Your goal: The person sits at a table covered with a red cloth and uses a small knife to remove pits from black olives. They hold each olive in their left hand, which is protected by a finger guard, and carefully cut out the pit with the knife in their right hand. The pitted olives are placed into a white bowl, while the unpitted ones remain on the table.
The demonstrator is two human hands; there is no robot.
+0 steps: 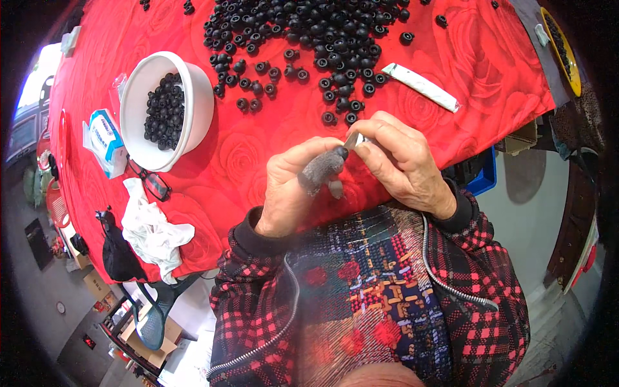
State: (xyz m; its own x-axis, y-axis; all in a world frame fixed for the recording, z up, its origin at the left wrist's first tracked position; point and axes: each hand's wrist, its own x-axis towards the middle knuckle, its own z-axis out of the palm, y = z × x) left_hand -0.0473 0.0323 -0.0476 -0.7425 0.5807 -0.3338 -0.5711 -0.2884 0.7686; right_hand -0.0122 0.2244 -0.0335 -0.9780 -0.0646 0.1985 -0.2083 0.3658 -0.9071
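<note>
My left hand [285,187] is closed around a small black round plastic part [342,153], pinched near the fingertips. Grey fabric covers [320,173] wrap some of that hand's fingers. In my right hand [406,161], thumb and fingers are pressed round a small knife [351,139], its short blade against the black part. Most of its handle is hidden in the fingers. Beyond both hands lies a large pile of similar black parts [309,29], spreading toward me. On the left, a white plastic tub [205,106] holds several more of them.
The table has a red rose-patterned cloth [242,151]. A long white packet [422,88] lies right of the pile. Left are a blue-and-white tissue pack [108,143], glasses [156,184], a crumpled white cloth [151,229] and a black cloth item [119,251]. A yellow-rimmed tray [574,77] stands far right.
</note>
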